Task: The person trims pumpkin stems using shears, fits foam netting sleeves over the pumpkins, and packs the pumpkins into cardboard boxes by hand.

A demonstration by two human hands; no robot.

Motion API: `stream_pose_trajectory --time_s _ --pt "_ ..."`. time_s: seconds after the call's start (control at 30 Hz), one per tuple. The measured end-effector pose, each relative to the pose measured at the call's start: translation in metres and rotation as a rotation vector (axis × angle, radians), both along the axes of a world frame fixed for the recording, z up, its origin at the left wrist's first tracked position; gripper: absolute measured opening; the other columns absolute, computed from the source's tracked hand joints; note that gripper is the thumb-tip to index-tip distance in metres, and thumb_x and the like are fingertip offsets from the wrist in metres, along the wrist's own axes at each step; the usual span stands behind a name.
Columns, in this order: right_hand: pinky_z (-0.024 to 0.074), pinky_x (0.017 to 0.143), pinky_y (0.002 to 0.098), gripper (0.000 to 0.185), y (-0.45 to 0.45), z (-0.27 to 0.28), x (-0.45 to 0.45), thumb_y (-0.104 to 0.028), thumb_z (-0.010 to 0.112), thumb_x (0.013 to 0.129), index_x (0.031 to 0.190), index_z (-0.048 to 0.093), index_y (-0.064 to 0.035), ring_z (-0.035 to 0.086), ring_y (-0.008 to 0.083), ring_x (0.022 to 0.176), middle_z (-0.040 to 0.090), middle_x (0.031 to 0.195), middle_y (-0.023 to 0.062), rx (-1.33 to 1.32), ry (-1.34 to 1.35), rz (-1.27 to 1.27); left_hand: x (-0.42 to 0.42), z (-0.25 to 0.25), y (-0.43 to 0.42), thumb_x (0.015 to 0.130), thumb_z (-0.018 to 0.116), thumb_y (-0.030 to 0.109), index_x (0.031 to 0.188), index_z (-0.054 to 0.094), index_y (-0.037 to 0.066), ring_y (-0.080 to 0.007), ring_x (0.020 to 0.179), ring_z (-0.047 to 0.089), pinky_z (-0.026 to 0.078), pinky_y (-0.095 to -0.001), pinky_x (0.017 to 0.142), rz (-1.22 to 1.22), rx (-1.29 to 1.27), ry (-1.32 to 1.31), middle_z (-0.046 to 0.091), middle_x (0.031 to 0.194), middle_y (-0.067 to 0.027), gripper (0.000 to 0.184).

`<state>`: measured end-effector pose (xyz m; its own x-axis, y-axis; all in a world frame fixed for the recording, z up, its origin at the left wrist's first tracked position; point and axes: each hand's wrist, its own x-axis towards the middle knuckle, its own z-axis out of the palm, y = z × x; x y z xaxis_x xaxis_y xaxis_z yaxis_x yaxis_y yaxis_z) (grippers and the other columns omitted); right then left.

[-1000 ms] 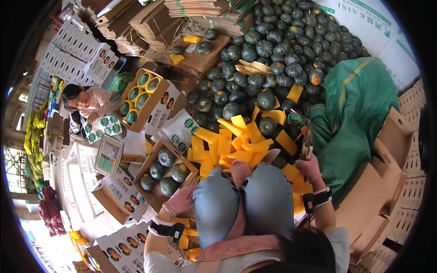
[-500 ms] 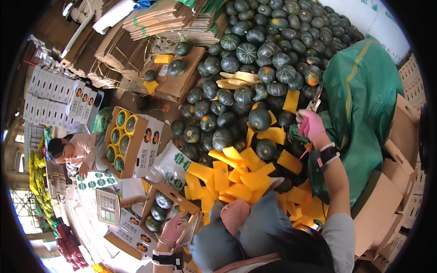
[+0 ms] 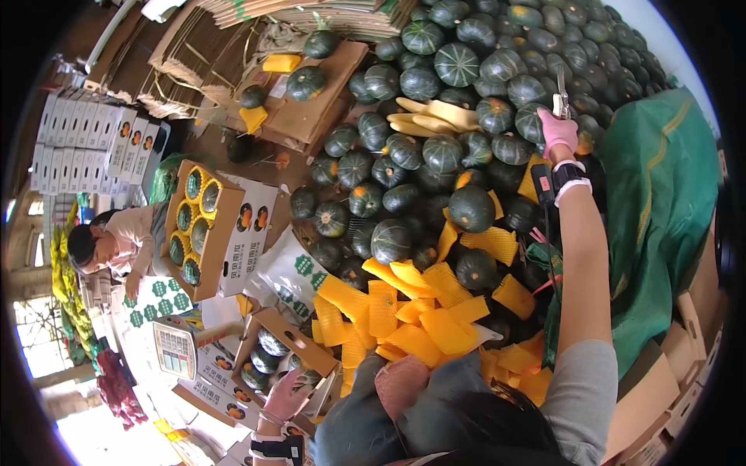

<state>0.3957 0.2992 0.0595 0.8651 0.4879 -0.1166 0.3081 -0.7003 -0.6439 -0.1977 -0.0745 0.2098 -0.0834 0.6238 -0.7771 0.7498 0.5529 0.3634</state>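
My right hand (image 3: pixel 558 133), in a pink glove, is stretched far forward over the heap of dark green pumpkins (image 3: pixel 457 65). Its fingers are closed round a pair of metal clippers (image 3: pixel 561 97), whose tips point away from me. Low on the left, my left hand (image 3: pixel 287 394), also pink-gloved, rests at the near edge of an open carton (image 3: pixel 295 342) holding several pumpkins; its fingers are spread and nothing shows in them. Yellow foam net sleeves (image 3: pixel 412 311) lie piled between my knees and the heap.
Green sheeting (image 3: pixel 660 186) covers the right side. A person (image 3: pixel 116 245) sits at the left, by a carton of sleeved pumpkins (image 3: pixel 202 252) and a scale (image 3: pixel 175 348). Flattened cardboard (image 3: pixel 311 116) with a few pumpkins on it lies behind. Open cartons stand lower right.
My right hand has reached forward and right with the clippers, from beside my knee to over the pumpkins. My left hand has moved from my knee to the carton. The view has shifted.
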Motion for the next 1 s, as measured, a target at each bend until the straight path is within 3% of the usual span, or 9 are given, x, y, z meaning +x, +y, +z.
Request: stream_pose_trajectory --time_s 0.1,0.17,0.43,0.67,0.73,0.83,0.9,0.93,1.0 --pt "0.0481 0.072 0.0371 0.05 0.008 -0.006 0.003 -0.039 0.081 0.06 0.082 0.063 0.0028 0.063 0.0261 0.076 0.065 0.08 0.0142 0.107 0.162 0.148 -0.01 -0.012 -0.011 0.08 0.061 0.024 0.123 0.05 0.001 -0.0278 0.104 0.058 0.045 -0.0347 0.091 -0.046 0.014 0.009 0.06 0.11 -0.0193 0.05" --pt "0.0487 0.08 0.0371 0.062 0.004 0.009 -0.012 -0.034 0.083 0.058 0.098 0.057 0.0067 0.064 0.031 0.088 0.064 0.096 0.0194 0.163 0.082 0.292 -0.011 -0.022 -0.014 0.08 0.062 0.025 0.124 0.048 0.001 -0.0285 0.105 0.058 0.045 -0.0352 0.09 -0.074 0.005 -0.035 0.059 0.111 -0.0197 0.052" --pt "0.0471 0.082 0.0364 0.057 -0.003 0.037 -0.045 -0.024 0.081 0.06 0.099 0.046 -0.0014 0.062 0.0303 0.088 0.062 0.092 0.016 -0.024 -0.073 0.751 0.012 -0.027 0.001 0.081 0.061 0.031 0.126 0.046 0.0 -0.0315 0.106 0.057 0.044 -0.0354 0.091 -0.162 -0.002 -0.073 0.058 0.114 -0.0214 0.056" --pt "0.0479 0.081 0.0382 0.06 -0.01 0.031 -0.081 -0.025 0.079 0.06 0.103 0.045 -0.0031 0.062 0.0329 0.09 0.063 0.096 0.017 -0.007 -0.063 0.811 0.01 -0.033 -0.008 0.082 0.06 0.028 0.123 0.048 0.001 -0.0294 0.106 0.056 0.045 -0.0361 0.089 -0.293 0.066 -0.069 0.057 0.115 -0.0195 0.05" --pt "0.0489 0.079 0.0392 0.061 -0.028 0.036 -0.103 -0.027 0.079 0.059 0.103 0.044 -0.004 0.063 0.0327 0.086 0.062 0.093 0.0169 -0.063 -0.057 0.854 0.015 -0.025 -0.001 0.083 0.06 0.028 0.123 0.048 0.001 -0.028 0.104 0.058 0.046 -0.035 0.088 -0.152 0.037 -0.109 0.057 0.114 -0.0193 0.05" --pt "0.0492 0.077 0.0314 0.052 -0.065 0.026 -0.131 -0.02 0.077 0.062 0.1 0.047 -0.0035 0.061 0.0193 0.084 0.06 0.091 0.0114 0.132 0.213 1.005 0.03 -0.008 0.025 0.081 0.063 0.018 0.125 0.048 -0.001 -0.0215 0.105 0.056 0.045 -0.0311 0.091 0.055 -0.001 -0.241 0.058 0.117 -0.0133 0.05" --pt "0.0481 0.078 0.0284 0.049 -0.095 0.029 -0.155 -0.011 0.074 0.065 0.106 0.049 -0.0007 0.058 0.0145 0.087 0.06 0.096 0.0058 0.364 0.91 1.051 0.034 -0.009 0.044 0.084 0.062 0.022 0.115 0.056 -0.001 -0.0223 0.106 0.055 0.042 -0.0332 0.093 -0.006 0.153 -0.35 0.057 0.116 -0.0124 0.039" --pt "0.0471 0.08 0.0276 0.051 -0.116 0.062 -0.174 -0.004 0.069 0.067 0.114 0.049 0.0009 0.057 0.014 0.09 0.059 0.099 0.0029 0.359 1.061 1.016 0.032 -0.017 0.053 0.084 0.063 0.024 0.124 0.05 0.002 -0.0222 0.11 0.054 0.041 -0.0342 0.095 -0.098 0.23 -0.443 0.055 0.122 -0.0129 0.048" --pt "0.043 0.089 0.0294 0.058 -0.148 0.07 -0.198 -0.006 0.067 0.068 0.122 0.047 0.0007 0.055 0.0151 0.097 0.057 0.107 0.004 0.364 1.376 0.981 0.052 -0.022 0.072 0.082 0.067 0.027 0.144 0.018 0.009 -0.0255 0.116 0.05 0.042 -0.0389 0.096 0.135 0.226 -0.86 0.044 0.132 -0.0144 0.081"
